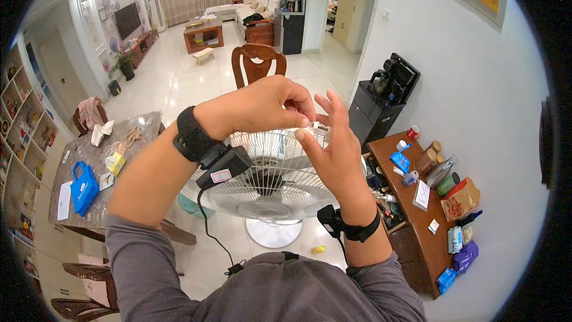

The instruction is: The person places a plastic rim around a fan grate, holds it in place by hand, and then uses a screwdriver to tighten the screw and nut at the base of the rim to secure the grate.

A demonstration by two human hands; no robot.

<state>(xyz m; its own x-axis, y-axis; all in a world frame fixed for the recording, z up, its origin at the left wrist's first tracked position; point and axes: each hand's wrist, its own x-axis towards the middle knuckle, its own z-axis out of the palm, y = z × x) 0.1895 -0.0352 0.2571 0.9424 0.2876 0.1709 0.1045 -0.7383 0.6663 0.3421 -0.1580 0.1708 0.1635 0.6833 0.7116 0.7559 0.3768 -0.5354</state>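
Note:
A white electric fan (268, 194) with a wire grille stands in front of me on a round white base (274, 234). Above its upper rim, my left hand (277, 104) pinches a small white part (314, 124) between thumb and fingertips. My right hand (333, 152) is close beside it at the right of the grille, thumb and fingers apart around the same spot. Whether its fingertips touch the white part is hard to make out. The part's exact kind is too small to tell. Both wrists wear black straps with devices.
At left, a table (137, 134) holds a blue bag (84, 188) and tissues. At right, a brown cabinet (411, 250) with an open drawer carries jars, a paper bag (460, 200) and packets. A wooden chair (258, 62) stands behind the fan; a small yellow object (318, 250) lies on the floor.

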